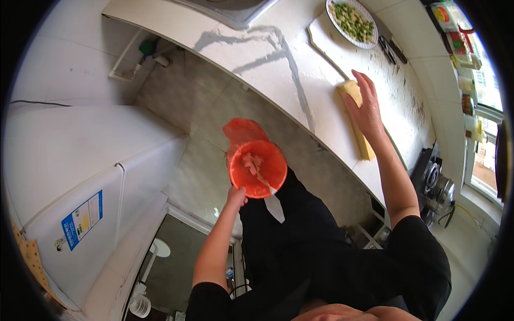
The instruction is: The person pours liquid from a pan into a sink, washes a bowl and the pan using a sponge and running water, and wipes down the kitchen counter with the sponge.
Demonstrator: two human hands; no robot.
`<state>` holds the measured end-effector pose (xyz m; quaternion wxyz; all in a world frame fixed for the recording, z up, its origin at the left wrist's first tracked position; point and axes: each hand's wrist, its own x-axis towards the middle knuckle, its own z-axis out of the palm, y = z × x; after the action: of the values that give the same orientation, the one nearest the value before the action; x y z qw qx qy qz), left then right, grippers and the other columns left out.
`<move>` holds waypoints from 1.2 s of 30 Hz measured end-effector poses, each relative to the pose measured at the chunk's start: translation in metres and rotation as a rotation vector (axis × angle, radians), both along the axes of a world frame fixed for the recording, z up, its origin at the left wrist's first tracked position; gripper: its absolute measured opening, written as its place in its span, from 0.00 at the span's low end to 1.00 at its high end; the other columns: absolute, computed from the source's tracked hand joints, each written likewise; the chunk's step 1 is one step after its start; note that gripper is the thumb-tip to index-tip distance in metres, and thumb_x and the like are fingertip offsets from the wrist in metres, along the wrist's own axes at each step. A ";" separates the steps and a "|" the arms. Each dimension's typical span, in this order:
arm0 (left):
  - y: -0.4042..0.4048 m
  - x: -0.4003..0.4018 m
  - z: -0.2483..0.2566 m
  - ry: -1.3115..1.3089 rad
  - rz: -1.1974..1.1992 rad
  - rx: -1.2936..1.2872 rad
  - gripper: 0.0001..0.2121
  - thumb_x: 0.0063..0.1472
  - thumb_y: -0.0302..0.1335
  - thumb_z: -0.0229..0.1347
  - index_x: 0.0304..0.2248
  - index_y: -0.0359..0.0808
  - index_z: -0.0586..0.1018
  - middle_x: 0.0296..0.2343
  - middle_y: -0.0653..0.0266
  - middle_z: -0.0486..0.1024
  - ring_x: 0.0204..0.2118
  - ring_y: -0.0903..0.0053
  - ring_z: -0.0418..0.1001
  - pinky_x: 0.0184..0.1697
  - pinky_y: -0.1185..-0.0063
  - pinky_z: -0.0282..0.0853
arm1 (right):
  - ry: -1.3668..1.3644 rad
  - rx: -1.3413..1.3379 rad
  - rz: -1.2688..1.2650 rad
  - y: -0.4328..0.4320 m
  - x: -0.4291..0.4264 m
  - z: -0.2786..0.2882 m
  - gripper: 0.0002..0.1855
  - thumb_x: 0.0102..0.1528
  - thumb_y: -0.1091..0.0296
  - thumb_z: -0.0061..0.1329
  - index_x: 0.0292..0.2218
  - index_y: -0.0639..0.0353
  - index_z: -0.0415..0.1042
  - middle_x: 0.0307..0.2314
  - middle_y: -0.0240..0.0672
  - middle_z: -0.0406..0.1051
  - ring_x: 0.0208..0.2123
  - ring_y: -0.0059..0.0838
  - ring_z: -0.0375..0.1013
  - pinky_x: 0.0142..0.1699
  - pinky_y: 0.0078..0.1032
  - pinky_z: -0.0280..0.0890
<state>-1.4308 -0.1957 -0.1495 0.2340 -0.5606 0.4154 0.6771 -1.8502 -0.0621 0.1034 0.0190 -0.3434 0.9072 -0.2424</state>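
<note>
My left hand (237, 196) grips the near rim of a round red plastic container (277, 168), held over the floor in front of my dark trousers. Pink scraps and a pale strip lie inside it. A red plastic bag (245, 130) shows just beyond it, and a pale pointed piece sticks out below its near rim. My right hand (364, 106), fingers spread, is over a long yellowish block (363, 142) on the counter; whether it touches the block I cannot tell. Further back, a plate of chopped green and pale food (359, 45) stands on a white cutting board (327, 44).
The white counter (265, 80) bears grey streaks, with a sink edge (241, 25) at its far end. Knives (389, 50) lie beside the plate. A gas stove (431, 174) with a metal pot (445, 188) is at right. A white refrigerator (92, 144) stands at left.
</note>
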 end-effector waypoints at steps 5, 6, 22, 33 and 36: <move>-0.011 -0.016 0.012 -0.013 -0.014 0.010 0.10 0.59 0.27 0.41 0.39 0.38 0.70 0.16 0.67 0.68 0.09 0.81 0.61 0.09 0.82 0.51 | -0.080 0.238 -0.146 0.072 0.022 -0.023 0.35 0.53 0.65 0.54 0.59 0.51 0.55 0.54 0.46 0.54 0.56 0.47 0.57 0.58 0.39 0.57; -0.012 -0.018 0.013 -0.028 -0.020 0.008 0.10 0.59 0.27 0.41 0.39 0.38 0.70 0.17 0.67 0.68 0.09 0.81 0.61 0.09 0.82 0.50 | -0.090 0.232 -0.142 0.078 0.026 -0.028 0.35 0.52 0.66 0.54 0.59 0.51 0.55 0.54 0.46 0.54 0.56 0.47 0.56 0.58 0.39 0.57; 0.004 -0.045 0.057 -0.018 0.144 0.124 0.07 0.61 0.26 0.41 0.36 0.36 0.68 0.21 0.69 0.66 0.12 0.85 0.60 0.12 0.85 0.47 | 0.019 0.164 -0.119 0.084 0.022 -0.061 0.33 0.55 0.75 0.47 0.60 0.51 0.54 0.54 0.43 0.58 0.56 0.45 0.58 0.59 0.37 0.55; 0.008 -0.049 0.059 0.025 0.160 0.117 0.06 0.60 0.25 0.41 0.34 0.35 0.68 0.19 0.69 0.65 0.11 0.85 0.59 0.11 0.85 0.47 | 0.062 0.182 -0.130 0.084 0.024 -0.066 0.31 0.56 0.73 0.47 0.60 0.50 0.54 0.53 0.42 0.59 0.55 0.44 0.58 0.58 0.38 0.57; 0.008 -0.048 0.059 0.029 0.173 0.106 0.06 0.60 0.25 0.41 0.35 0.35 0.68 0.20 0.69 0.66 0.11 0.85 0.60 0.11 0.85 0.48 | 0.069 0.192 -0.143 0.084 0.025 -0.066 0.32 0.56 0.73 0.47 0.60 0.50 0.54 0.53 0.42 0.59 0.55 0.44 0.59 0.58 0.38 0.57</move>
<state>-1.4785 -0.1877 -0.0905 0.1979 -0.5715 0.3322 0.7237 -1.8254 0.0214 0.0375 0.0034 -0.2826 0.9485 -0.1430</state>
